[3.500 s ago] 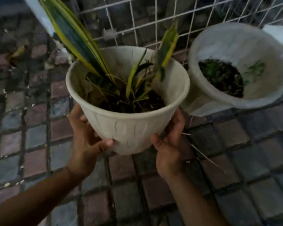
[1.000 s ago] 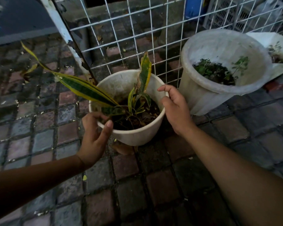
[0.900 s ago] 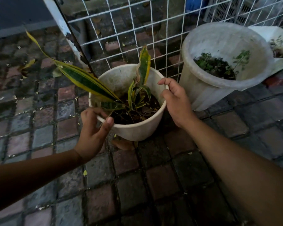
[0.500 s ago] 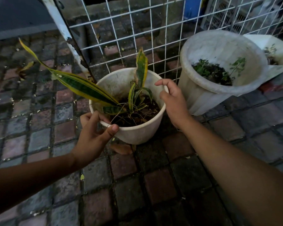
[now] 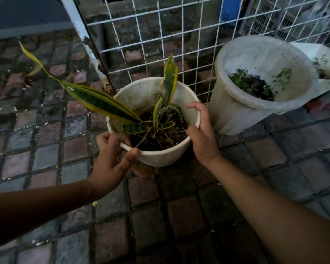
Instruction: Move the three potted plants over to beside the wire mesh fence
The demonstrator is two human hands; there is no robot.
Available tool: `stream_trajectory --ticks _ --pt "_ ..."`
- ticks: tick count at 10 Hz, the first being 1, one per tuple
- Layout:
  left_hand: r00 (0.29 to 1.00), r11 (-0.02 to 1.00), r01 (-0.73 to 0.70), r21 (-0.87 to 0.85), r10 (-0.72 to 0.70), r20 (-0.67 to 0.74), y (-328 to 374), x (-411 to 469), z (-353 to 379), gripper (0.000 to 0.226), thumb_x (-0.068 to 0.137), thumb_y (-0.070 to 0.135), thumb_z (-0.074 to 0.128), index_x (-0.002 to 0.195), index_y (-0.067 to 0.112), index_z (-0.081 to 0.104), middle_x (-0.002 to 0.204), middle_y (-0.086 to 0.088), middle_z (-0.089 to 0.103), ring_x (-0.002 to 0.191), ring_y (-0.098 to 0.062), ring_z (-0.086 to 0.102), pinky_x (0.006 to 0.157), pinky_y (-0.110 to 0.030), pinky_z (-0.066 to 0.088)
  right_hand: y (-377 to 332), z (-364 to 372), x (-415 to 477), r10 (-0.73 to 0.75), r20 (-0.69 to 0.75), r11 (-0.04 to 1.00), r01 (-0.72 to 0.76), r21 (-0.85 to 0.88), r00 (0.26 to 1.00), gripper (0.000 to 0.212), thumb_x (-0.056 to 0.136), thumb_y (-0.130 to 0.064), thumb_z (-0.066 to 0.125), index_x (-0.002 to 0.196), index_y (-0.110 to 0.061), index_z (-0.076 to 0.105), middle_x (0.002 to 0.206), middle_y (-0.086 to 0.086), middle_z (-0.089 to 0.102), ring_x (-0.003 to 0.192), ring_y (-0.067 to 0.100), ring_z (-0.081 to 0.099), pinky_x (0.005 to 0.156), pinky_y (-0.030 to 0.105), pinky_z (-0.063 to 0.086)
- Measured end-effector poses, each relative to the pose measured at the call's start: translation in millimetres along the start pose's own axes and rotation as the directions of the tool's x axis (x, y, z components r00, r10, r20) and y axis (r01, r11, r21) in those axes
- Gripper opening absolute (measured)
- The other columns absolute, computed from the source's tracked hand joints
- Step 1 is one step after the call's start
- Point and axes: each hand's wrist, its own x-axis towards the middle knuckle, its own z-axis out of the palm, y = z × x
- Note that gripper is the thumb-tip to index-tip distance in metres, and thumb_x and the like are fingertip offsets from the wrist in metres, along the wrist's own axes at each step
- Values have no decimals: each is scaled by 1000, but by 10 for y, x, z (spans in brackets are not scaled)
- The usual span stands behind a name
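Observation:
A cream pot with a yellow-edged snake plant stands on the brick paving right in front of the white wire mesh fence. My left hand grips its near-left rim, thumb outside and fingers inside. My right hand grips the right rim, thumb on the near edge. To the right, a larger white pot with small green sprigs stands against the fence. Behind it at the frame's right edge sits a third white planter, only partly visible.
A slanted white metal fence post with peeling paint rises left of the pot. A long leaf sticks out far to the left. Wet brick paving spreads in front. Behind the mesh are a blue container and a crate.
The snake plant pot, earlier held up in the air, now stands on the paving by the fence. Both hands have shifted from its sides to its rim.

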Motion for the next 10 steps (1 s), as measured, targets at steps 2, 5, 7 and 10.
stream_trajectory --ticks 2,5,7,10 --pt "999 999 -36 -25 35 -20 90 48 -20 39 81 73 62 89 37 49 103 15 36 106 -8 36 91 -3 39 -108 -146 50 11 157 999 -5 -36 988 46 80 -1 48 117 -28 47 113 41 50 94 37 49 73 42 42" --pt "1000 999 2 52 -4 26 162 63 -64 25 82 61 54 93 40 46 106 24 38 103 -4 31 93 -8 37 -116 -30 70 -31 10 991 32 -129 999 40 78 -6 50 117 -10 54 127 3 49 116 5 50 103 19 41" --pt "930 925 87 371 -209 302 333 276 -452 50 85 80 52 116 45 35 122 9 49 108 -7 52 91 -23 47 -289 -206 324 280 147 737 -114 -666 949 26 89 -36 64 111 -43 51 157 10 29 141 36 41 109 42 44" --pt "771 872 148 467 -398 498 1761 1225 -1542 40 96 9 72 133 6 59 131 -20 69 115 -32 68 84 -25 43 -2549 -678 804 324 300 599 51 -799 897 33 92 -45 67 121 -29 66 133 8 46 121 34 56 101 44 47"
